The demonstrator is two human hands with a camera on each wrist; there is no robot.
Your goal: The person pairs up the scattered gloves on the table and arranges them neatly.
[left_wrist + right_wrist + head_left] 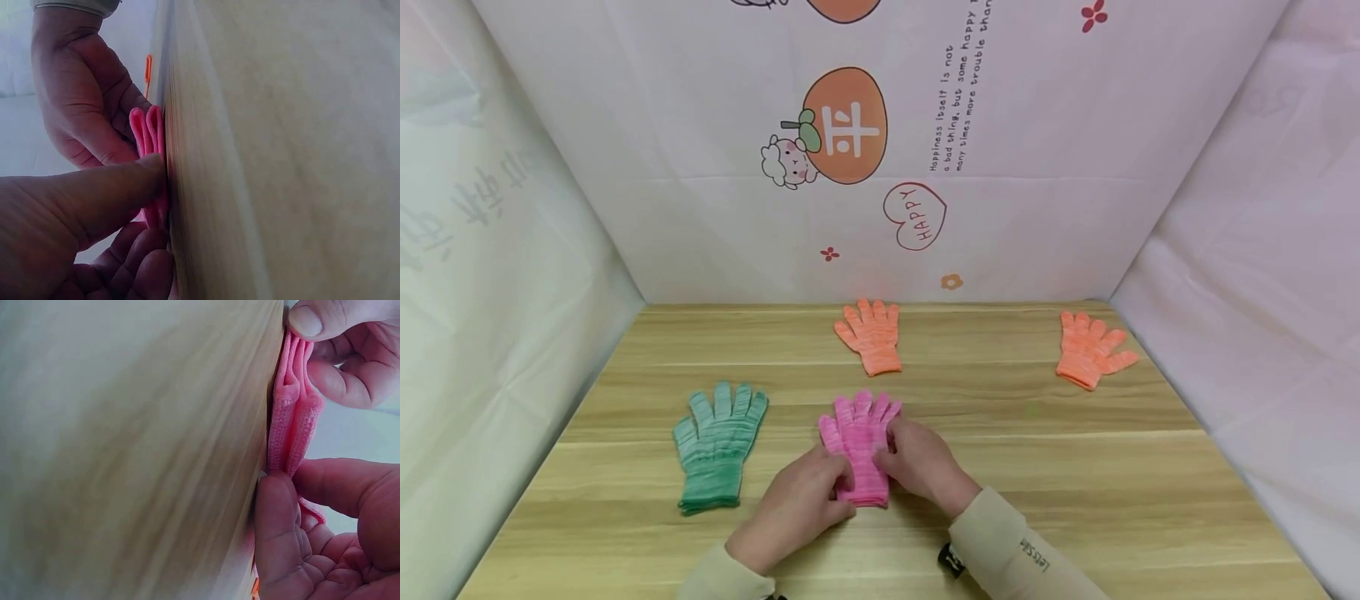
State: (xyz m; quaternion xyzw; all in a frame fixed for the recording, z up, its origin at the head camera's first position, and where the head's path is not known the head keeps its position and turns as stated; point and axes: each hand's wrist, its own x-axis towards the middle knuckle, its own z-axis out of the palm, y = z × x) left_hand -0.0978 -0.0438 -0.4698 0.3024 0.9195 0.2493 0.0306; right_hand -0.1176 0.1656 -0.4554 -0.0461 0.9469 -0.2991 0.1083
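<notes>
A pair of pink gloves (861, 450) lies flat in the middle of the table, one stacked on the other, fingers pointing away from me. Their two cuffs (294, 425) show edge-on in the right wrist view, layer against layer. My left hand (805, 496) pinches the left edge near the cuff, thumb towards the opening. On the other side, my right hand (925, 462) pinches the right edge between thumb and fingers. In the left wrist view the pink cuff edges (150, 128) stand out between both hands, low over the wood.
Left of the hands lies a stack of green gloves (718, 450). One orange glove (872, 337) rests at the back middle, another orange glove (1086, 350) at the back right. White printed sheeting (722, 233) walls in the wooden table (1075, 467) behind and at both sides.
</notes>
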